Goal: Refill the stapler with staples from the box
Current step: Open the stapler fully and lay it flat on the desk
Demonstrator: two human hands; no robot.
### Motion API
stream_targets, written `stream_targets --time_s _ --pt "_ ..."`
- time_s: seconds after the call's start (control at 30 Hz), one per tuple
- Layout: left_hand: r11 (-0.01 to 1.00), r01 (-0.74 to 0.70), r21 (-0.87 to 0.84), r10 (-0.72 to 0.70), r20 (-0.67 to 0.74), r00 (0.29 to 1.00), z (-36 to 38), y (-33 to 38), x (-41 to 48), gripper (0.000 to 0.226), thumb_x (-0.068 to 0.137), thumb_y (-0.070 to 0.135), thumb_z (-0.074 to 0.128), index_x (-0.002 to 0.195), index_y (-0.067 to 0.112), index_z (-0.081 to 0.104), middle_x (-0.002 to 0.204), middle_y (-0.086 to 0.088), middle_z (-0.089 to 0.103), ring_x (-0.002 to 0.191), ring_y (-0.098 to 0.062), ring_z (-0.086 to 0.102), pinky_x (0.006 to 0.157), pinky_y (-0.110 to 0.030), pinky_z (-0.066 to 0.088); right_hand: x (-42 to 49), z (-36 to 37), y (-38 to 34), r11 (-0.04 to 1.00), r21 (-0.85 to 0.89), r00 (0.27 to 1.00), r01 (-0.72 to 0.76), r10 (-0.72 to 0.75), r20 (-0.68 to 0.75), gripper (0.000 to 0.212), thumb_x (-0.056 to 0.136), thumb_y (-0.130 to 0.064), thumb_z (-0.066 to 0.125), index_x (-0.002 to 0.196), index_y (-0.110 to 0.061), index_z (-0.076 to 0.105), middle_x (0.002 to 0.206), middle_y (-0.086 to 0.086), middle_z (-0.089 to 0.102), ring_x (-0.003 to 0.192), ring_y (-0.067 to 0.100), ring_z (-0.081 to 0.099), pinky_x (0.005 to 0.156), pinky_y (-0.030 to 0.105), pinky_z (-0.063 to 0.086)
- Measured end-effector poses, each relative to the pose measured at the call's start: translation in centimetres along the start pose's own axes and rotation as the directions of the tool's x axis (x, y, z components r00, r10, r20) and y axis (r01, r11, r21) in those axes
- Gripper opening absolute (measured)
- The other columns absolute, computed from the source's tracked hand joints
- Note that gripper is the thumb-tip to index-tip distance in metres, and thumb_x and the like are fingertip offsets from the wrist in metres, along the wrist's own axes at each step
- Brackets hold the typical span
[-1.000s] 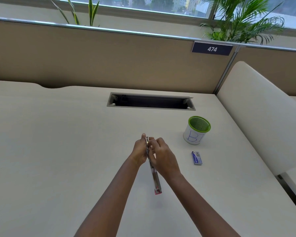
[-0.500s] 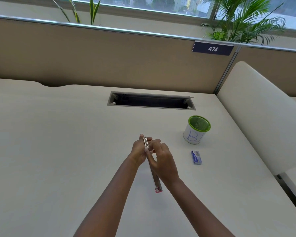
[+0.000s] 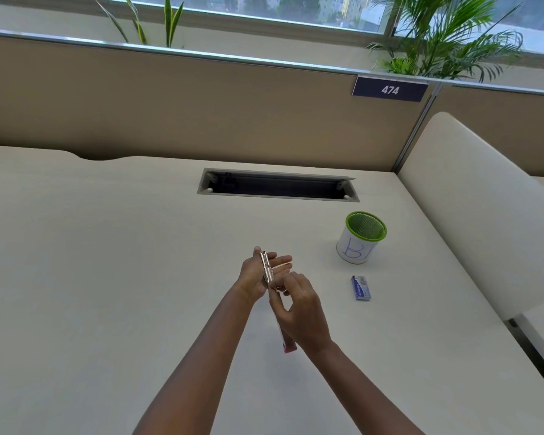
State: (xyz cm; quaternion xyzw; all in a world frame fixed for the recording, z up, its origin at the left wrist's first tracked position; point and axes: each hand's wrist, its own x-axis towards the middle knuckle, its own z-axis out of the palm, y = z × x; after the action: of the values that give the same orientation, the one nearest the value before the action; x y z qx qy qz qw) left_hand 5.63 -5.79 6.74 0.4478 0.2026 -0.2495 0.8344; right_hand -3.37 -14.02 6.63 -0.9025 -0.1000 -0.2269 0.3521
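Head view: both bare forearms reach in from 6 o'clock and meet near the middle of the cream worktop (image 3: 107, 277). Between them is the stapler (image 3: 267, 268), held above the worktop. It is a long thin body seen edge-on, with the metal end pointing to 12 o'clock and the pink end to 6 o'clock.

The left hand (image 3: 252, 276) grips the metal end, thumb on the 9 o'clock side. Its fingers (image 3: 283, 260) lie nearly straight and close together along the 3 o'clock side. The right hand (image 3: 302, 312) comes over the stapler's middle with fingers (image 3: 292, 279) curled; thumb and forefinger pinch at the metal part. I cannot tell whether a strip of staples sits between them.

The small blue staple box (image 3: 362, 287) lies flat on the worktop at 3 o'clock from the hands, apart from them. Near it, at 12 o'clock from the box, stands a green mesh cup (image 3: 360, 238) with a white paper wrap marked B. A dark cable slot (image 3: 278, 185) is cut into the worktop at 12 o'clock. Behind it runs a beige partition (image 3: 201, 114) carrying a plate numbered 474 (image 3: 390, 90).
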Motion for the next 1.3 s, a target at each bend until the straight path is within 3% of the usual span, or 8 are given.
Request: stream_targets --time_s 0.13,0.27,0.47,0.6,0.8,0.93,1.1,1.3 --pt "1.0 0.002 0.031 -0.001 -0.018 1.0 -0.1 -0.5 -0.3 0.046 0.102 0.035 0.017 0.083 0.004 0.045 0.1 -0.025 0.066 0.095 -0.036 0.059 0.082 -0.044 0.047 1.0 -0.2 -0.4 0.893 0.244 0.926 -0.378 0.366 0.096 0.021 0.085 -0.015 0.061 0.065 -0.008 0.062 0.057 -0.009 0.06 0.056 0.005 0.053 0.057 0.017 0.043" --pt "0.997 -0.001 0.083 0.003 -0.023 1.0 0.1 -0.9 -0.7 0.045 0.103 0.033 0.018 0.082 0.003 0.045 0.088 -0.017 0.065 0.073 -0.028 0.063 0.065 -0.034 0.05 2.8 -0.6 0.3 0.502 0.437 0.657 -0.747 0.66 0.364 0.017 0.083 -0.008 0.059 0.067 -0.002 0.064 0.065 0.006 0.06 0.06 0.015 0.054 0.063 0.029 0.05" --pt "0.985 -0.018 0.171 0.027 -0.048 0.998 0.4 -1.1 -0.8 0.047 0.103 0.03 0.021 0.077 0.003 0.048 0.079 -0.017 0.057 0.068 -0.026 0.055 0.062 -0.034 0.044 3.5 -1.2 1.1 0.523 0.43 0.67 -0.736 0.652 0.355 0.022 0.074 0.009 0.058 0.083 -0.007 0.069 0.081 0.014 0.067 0.075 0.022 0.062 0.077 0.029 0.054" --pt "0.97 -0.032 0.239 0.047 -0.057 0.997 0.6 -1.0 -0.9 0.047 0.103 0.03 0.023 0.074 0.004 0.05 0.074 -0.015 0.055 0.064 -0.025 0.054 0.058 -0.032 0.043 3.6 -0.7 1.4 0.515 0.449 0.673 -0.73 0.655 0.343 0.014 0.08 0.004 0.058 0.086 -0.003 0.069 0.077 0.011 0.067 0.065 0.014 0.064 0.064 0.016 0.055" --pt "0.929 -0.043 0.368 0.083 -0.093 0.992 0.6 -0.8 -1.0 0.048 0.102 0.029 0.025 0.071 0.006 0.053 0.069 -0.012 0.054 0.061 -0.023 0.053 0.058 -0.03 0.046 3.8 -0.5 1.4 0.497 0.469 0.674 -0.73 0.641 0.368 0.012 0.081 0.003 0.062 0.092 0.002 0.069 0.082 0.016 0.067 0.076 0.029 0.066 0.082 0.039 0.057" --pt "0.856 -0.07 0.512 0.175 -0.159 0.972 0.7 -1.1 -0.6 0.045 0.101 0.026 0.03 0.077 0.001 0.059 0.081 -0.017 0.058 0.083 -0.031 0.057 0.085 -0.042 0.051 3.8 -0.3 1.3 0.466 0.492 0.667 -0.735 0.629 0.4 0.02 0.084 0.004 0.057 0.101 0.005 0.067 0.085 0.019 0.067 0.071 0.031 0.067 0.072 0.037 0.058" --pt "0.658 -0.083 0.748 0.354 -0.21 0.911 1.2 -0.9 -0.6 0.046 0.097 0.026 0.038 0.1 -0.014 0.062 0.109 -0.03 0.066 0.105 -0.039 0.061 0.09 -0.04 0.047 3.5 -0.2 1.7 0.224 0.585 0.588 -0.78 0.584 0.56 0.021 0.09 0.001 0.051 0.106 0.011 0.061 0.06 0.004 0.069 0.05 0.009 0.067 0.052 0.019 0.054" --pt "0.422 -0.086 0.902 0.477 -0.141 0.868 2.0 -0.9 -1.1 0.044 0.097 0.023 0.037 0.087 -0.012 0.063 0.103 -0.028 0.067 0.099 -0.038 0.061 0.078 -0.036 0.045 3.3 -0.1 2.0 -0.074 0.666 0.53 -0.742 0.544 0.65 0.021 0.091 0.001 0.045 0.093 0.008 0.066 0.069 0.01 0.071 0.057 0.013 0.069 0.051 0.02 0.056"
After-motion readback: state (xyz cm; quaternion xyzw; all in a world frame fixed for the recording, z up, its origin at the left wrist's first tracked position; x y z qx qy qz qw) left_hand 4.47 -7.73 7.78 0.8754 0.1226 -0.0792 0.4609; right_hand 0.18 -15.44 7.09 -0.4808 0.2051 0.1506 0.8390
